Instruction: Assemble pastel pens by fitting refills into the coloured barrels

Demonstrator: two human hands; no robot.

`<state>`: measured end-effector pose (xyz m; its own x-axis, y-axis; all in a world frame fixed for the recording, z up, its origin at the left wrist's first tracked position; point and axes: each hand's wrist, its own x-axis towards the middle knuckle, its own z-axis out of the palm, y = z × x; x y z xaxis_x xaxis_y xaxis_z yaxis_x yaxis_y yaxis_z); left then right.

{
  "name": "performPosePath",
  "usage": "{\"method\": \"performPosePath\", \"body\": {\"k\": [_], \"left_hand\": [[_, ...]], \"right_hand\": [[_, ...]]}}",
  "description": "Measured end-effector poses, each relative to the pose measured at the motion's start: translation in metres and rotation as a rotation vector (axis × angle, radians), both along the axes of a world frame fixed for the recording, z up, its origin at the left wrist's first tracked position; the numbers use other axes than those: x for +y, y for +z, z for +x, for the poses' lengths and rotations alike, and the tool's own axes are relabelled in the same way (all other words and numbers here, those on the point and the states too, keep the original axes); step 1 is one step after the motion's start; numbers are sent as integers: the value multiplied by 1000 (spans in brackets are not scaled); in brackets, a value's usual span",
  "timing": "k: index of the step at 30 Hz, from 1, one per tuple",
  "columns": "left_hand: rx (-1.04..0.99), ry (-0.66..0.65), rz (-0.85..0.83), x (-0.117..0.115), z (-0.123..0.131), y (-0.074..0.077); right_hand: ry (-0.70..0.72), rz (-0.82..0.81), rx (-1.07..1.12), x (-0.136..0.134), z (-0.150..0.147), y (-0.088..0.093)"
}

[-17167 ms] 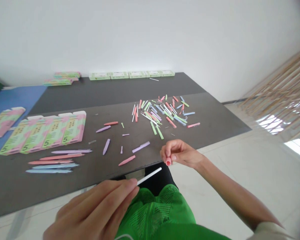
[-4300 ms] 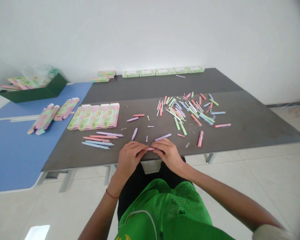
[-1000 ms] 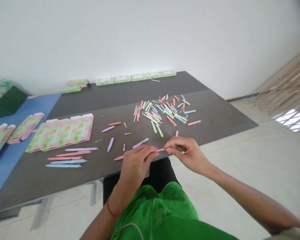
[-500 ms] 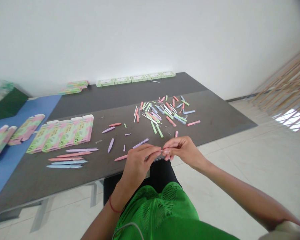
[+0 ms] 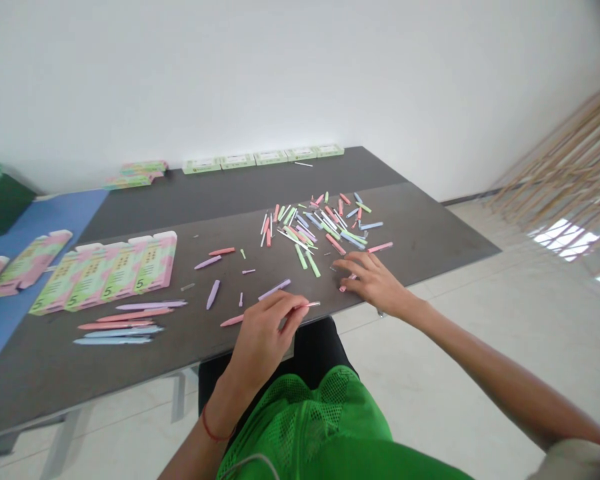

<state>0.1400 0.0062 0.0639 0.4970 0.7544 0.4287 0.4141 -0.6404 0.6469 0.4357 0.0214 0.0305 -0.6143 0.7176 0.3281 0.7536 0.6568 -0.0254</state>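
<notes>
Mid-assembly, it seems: the left hand [image 5: 263, 337] pinches a pink core [image 5: 309, 305] at the table [image 5: 430, 233] edge, while the right hand [image 5: 375, 283], fingers loosely spread, touches a pink cap [image 5: 344, 287] at its 9 o'clock, which next needs a clean pinch.

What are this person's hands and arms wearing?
The left hand and right hand are bare, no gloves. A thin red string bracelet circles the left wrist. Forearms are uncovered; a pale sleeve edge shows on the right arm.
</notes>
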Motion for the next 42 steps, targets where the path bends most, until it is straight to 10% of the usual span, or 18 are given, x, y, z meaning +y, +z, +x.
{"method": "performPosePath", "body": {"k": [15,42], "left_hand": [[21,25,302,-21,7,42],[368,-146,380,-12,14,61]], "right_hand": [[219,-545,1279,-32,-58,11],[147,-921,1523,-31,-69,-2]]}}
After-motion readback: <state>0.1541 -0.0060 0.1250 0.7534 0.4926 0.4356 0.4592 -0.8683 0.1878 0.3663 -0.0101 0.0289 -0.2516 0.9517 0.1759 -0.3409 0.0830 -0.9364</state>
